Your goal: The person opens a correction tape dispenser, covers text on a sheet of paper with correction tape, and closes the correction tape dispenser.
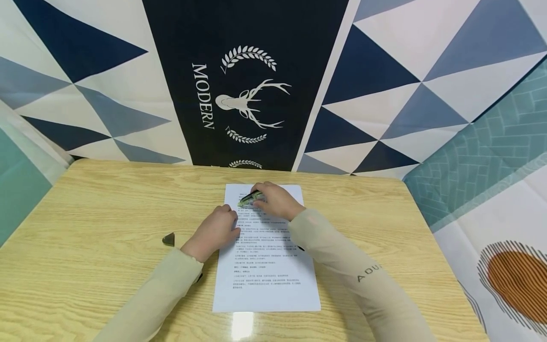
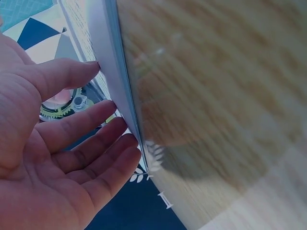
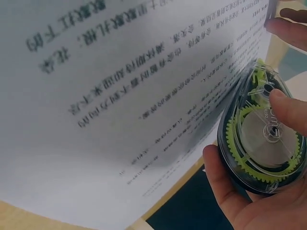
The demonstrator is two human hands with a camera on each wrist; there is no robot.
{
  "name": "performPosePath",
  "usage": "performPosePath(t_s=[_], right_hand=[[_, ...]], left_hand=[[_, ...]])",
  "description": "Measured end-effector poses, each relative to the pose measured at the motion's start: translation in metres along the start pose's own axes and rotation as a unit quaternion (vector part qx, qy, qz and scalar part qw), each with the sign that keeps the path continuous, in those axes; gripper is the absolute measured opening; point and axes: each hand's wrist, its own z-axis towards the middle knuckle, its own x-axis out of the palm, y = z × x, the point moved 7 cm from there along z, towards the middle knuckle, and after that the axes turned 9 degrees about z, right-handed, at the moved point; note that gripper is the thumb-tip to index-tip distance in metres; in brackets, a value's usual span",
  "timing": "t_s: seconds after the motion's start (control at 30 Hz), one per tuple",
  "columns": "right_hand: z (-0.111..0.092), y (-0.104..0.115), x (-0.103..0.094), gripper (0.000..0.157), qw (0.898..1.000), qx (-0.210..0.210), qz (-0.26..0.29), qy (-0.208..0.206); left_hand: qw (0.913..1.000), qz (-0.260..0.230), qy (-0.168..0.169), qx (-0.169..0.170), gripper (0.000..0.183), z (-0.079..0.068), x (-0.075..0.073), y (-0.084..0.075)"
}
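A printed sheet of paper [image 1: 265, 299] lies flat on the table, its lines of text running across it. My right hand [image 1: 279, 202] grips a correction tape dispenser [image 1: 248, 199] over the upper left of the page. In the right wrist view the dispenser [image 3: 264, 132] has a clear case with a green toothed wheel inside, thumb on one face and fingers around the other. Its tip meets the paper at the printed lines. My left hand [image 1: 215, 232] rests on the sheet's left edge; in the left wrist view its fingertips [image 2: 125, 148] touch the paper with the fingers loosely extended.
The wood-grain table [image 1: 107, 213] extends to both sides of the sheet. A wall hanging [image 1: 252, 28] with triangles and a deer head rises behind the table's far edge. A small dark piece [image 1: 168, 239] shows beside the left wrist. Patterned fabric [image 1: 491, 213] hangs at the right.
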Motion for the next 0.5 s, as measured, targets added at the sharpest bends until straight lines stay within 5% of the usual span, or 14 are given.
performPosePath(t_s=[0.5], right_hand=[[0.0079, 0.0099, 0.0009, 0.034, 0.996, -0.024, -0.083, 0.034]], left_hand=[[1.0, -0.002, 0.006, -0.007, 0.028, 0.0005, 0.0016, 0.0008]])
